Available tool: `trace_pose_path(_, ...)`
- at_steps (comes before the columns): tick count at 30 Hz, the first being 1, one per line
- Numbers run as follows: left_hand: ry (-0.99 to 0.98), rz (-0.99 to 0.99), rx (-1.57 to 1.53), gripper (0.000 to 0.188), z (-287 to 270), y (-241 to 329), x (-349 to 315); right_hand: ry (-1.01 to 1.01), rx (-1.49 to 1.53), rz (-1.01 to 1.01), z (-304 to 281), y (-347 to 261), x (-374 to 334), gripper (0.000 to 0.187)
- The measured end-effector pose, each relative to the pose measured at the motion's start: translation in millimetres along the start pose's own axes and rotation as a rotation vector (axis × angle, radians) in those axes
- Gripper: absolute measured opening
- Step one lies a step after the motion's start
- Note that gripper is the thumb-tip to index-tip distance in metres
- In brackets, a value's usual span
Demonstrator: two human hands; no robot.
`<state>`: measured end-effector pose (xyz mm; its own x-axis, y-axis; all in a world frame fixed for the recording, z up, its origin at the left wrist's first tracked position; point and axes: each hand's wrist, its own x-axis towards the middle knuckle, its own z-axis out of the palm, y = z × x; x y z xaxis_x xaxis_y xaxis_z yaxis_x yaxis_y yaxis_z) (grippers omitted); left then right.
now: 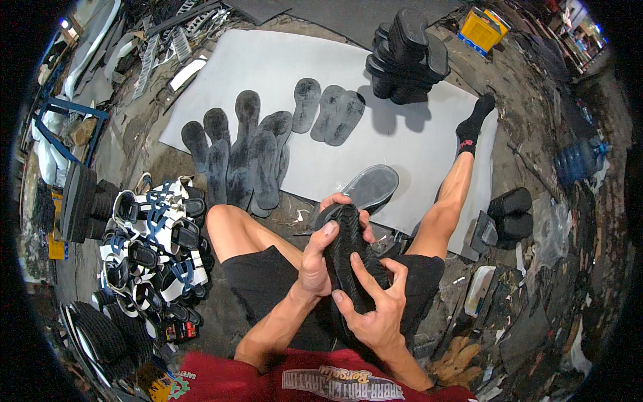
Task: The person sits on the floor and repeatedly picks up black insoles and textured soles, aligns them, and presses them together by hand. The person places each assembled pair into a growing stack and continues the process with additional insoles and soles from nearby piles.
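Above my lap I hold a black shoe sole (349, 244) with a ridged tread facing up. My left hand (313, 264) grips its far end, thumb along the left edge and fingertips curling round the top and right side. My right hand (378, 309) is at the nearer part, with the thumb and index finger pressed on the surface and the other fingers curled at the right edge. The sole's underside is hidden. Just beyond my hands, a grey sole (372, 186) with a dark rim lies on the white sheet (429, 154).
Several dark insole pieces (248, 134) lie fanned out at the left of the sheet. A stack of black soles (407, 57) stands at its far right. White-and-blue sandal uppers (157, 234) are piled left of my knee. Scraps and black soles (512, 208) lie at the right.
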<state>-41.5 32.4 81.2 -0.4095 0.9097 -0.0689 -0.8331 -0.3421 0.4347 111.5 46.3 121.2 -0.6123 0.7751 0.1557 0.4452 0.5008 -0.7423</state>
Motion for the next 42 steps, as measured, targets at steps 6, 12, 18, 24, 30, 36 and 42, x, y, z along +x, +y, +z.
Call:
trace_pose_path(6, 0.038, 0.214, 0.064, 0.068, -8, 28, 10, -0.084, 0.560, 0.498, -4, 32, -14, 0.077)
trace_pose_path(12, -0.104, 0.355, 0.000, 0.067, -12, 30, 4, -0.105, 1.205, 0.931, -3, 93, -34, 0.069)
trace_pose_path(18, 0.068, -0.502, -0.072, 0.072, 0, 18, -46, 0.177, 0.787, 0.354, -71, 123, 16, 0.029)
trace_pose_path(24, -0.182, -1.007, -0.412, 0.080, -43, -43, -71, -0.038, 0.494, 0.167, -105, 124, 33, 0.016)
trace_pose_path(30, -0.152, -1.039, -0.186, 0.088, -40, -46, -78, 0.093, 0.388, 0.235, -104, 114, 31, 0.016)
trace_pose_path(36, -0.174, -1.015, -0.231, 0.092, -45, -51, -89, 0.172, 0.313, 0.236, -97, 100, 30, 0.017)
trace_pose_path(42, -0.253, -0.965, 0.015, 0.093, -61, -57, -95, 0.183, 0.237, 0.221, -88, 95, 27, 0.016)
